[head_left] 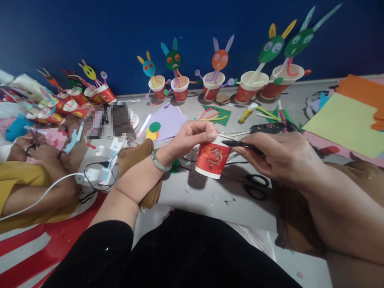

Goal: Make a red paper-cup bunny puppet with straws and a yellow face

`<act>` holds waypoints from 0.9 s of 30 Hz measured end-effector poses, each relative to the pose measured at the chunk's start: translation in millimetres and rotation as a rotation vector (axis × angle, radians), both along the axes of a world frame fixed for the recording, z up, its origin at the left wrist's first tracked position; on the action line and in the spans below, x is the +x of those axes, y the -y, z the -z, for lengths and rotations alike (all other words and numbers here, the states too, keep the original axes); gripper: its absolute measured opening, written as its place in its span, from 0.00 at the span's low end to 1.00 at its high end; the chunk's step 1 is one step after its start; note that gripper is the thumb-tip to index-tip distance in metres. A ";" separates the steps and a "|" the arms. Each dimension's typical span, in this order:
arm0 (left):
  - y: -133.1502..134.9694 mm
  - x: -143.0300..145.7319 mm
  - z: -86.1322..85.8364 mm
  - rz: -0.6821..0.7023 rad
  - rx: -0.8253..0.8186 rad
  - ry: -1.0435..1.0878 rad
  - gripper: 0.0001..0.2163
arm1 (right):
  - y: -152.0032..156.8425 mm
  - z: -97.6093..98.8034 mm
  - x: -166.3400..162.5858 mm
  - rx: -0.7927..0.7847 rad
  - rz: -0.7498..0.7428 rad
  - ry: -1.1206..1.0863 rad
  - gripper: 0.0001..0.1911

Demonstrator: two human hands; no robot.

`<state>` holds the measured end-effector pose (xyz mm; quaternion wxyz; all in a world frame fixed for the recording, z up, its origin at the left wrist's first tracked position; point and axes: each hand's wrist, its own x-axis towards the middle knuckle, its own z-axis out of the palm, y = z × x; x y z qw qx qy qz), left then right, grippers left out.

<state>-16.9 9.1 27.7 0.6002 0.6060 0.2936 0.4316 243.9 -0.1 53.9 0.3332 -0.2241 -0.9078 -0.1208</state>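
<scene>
My left hand (195, 136), a jade-coloured bangle on its wrist, pinches the rim of a red and white paper cup (213, 160). The cup hangs slightly tilted over the grey table and carries a dragon print. In the fingers of my right hand (270, 156) is a slim black pointed tool (232, 143). Its tip touches or nearly touches the cup just below the rim; its exact kind is unclear. Black-handled scissors (256, 187) lie below my right hand, their blades not plainly visible. Behind that hand is a black object (267, 128), partly hidden.
Paper cups with rabbit-eared paper faces, such as an orange one (220, 60), line the blue wall. Coloured paper (345, 124) lies right, a glue stick (247, 113) behind my hands. Left are a power strip (105, 172) and a person in yellow holding scissors (31, 150).
</scene>
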 end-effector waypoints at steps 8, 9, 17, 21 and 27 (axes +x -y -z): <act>8.6 2.2 -7.8 -0.047 -0.092 -0.010 0.32 | -4.8 3.2 4.9 -0.074 -0.065 -0.052 0.13; 8.3 2.2 -7.7 -0.043 -0.094 -0.014 0.32 | -5.0 3.3 4.4 -0.072 -0.068 -0.056 0.13; 6.6 2.1 -7.4 -0.027 -0.063 -0.024 0.31 | -4.6 5.2 1.2 -0.159 -0.088 -0.118 0.11; 6.0 1.4 -6.5 -0.005 -0.060 -0.023 0.31 | -5.5 5.7 2.5 -0.207 -0.113 -0.114 0.11; 6.9 0.7 -7.6 0.005 -0.056 -0.034 0.30 | -8.4 5.4 2.2 -0.215 -0.153 -0.115 0.11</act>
